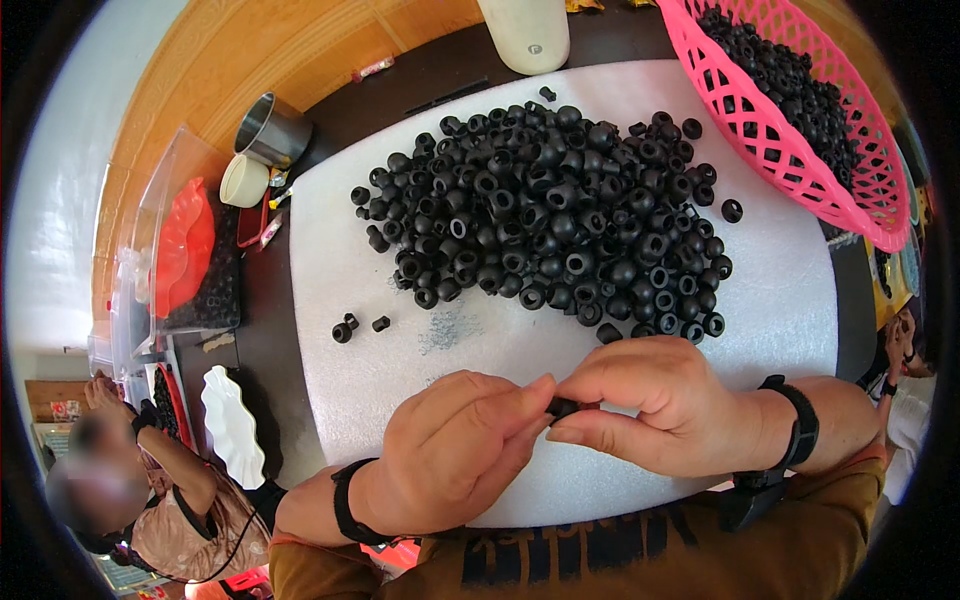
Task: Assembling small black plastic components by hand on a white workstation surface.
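I'm pinching one small black rubber ring [562,407] between the fingertips of both hands, low over the near edge of the white foam sheet [790,300]. Only a sliver of the ring is showing, the rest is hidden by my fingers. My right hand [665,405] is curling tight around it, thumb and forefinger closing on the ring from the right. My left hand [455,450] is meeting it from the left, fingertips pressing against the same ring, knuckles up. Both wrists are wearing black bands.

Just beyond my hands, a big pile of black rings [555,210] is lying spread across the middle of the foam sheet. Three loose rings [358,325] are sitting apart from the pile on its left side, one more stray ring [732,210] on the right. Some grey crumbs are scattered on the foam between the pile and my hands.

Upper right, a pink mesh basket [770,130] is tilting over the foam's corner, holding more black rings. Top centre, a white container [525,35] is standing at the far edge. Upper left, a metal cup [272,130] and a cream lid are lying on the dark table [270,330], next to a clear plastic box [180,250] with an orange thing inside. Another person is sitting at lower left, blurred.
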A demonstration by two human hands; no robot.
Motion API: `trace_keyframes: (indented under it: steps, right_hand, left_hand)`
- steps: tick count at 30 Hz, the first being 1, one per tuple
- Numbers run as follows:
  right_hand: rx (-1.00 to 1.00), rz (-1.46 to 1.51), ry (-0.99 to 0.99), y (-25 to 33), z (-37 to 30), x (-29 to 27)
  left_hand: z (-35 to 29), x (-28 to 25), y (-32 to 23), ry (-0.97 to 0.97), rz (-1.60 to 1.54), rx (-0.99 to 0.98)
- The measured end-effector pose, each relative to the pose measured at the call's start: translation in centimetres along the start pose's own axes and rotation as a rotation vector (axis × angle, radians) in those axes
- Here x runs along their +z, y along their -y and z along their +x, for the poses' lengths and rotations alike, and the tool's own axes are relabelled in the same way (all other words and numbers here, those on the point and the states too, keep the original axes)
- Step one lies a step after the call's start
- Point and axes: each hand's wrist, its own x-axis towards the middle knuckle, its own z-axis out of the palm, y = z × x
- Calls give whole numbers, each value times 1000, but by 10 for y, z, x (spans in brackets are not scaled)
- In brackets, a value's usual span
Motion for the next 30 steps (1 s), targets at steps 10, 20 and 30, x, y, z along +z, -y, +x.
trace_keyframes:
  steps: [10, 20, 30]
  right_hand:
    - [127, 215, 10, 2, -1, -2]
    - [170, 245, -18, 2, -2, 2]
    - [249, 374, 69, 3, -3, 0]
  left_hand:
    - [-4, 2, -6, -6, -14, -38]
    - [-4, 12, 3, -40, 185, 155]
    - [-6, 16, 5, -64, 153, 136]
